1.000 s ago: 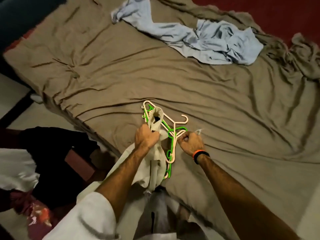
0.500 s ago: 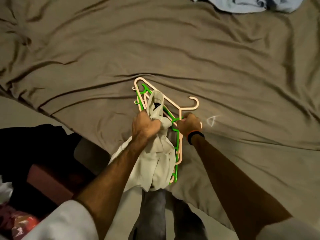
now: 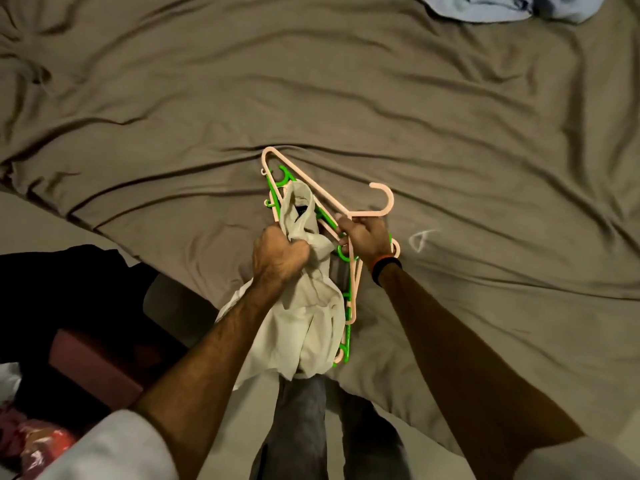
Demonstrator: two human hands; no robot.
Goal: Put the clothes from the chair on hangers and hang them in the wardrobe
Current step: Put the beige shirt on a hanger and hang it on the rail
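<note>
Lifted slightly since earlier, pink hanger (image 3: pixel 322 194) pinched by right hand (image 3: pixel 365 237); left hand (image 3: pixel 277 258) clutches cream shirt (image 3: pixel 311 306), not yet hung; blue garment (image 3: pixel 502 6) waits far right

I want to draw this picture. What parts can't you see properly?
Head view only:
- green hanger: mostly hidden under the cream shirt.
- blue garment: cut off by the top edge.
- left hand fingers: buried in shirt folds.
- wardrobe, chair: out of view.
</note>
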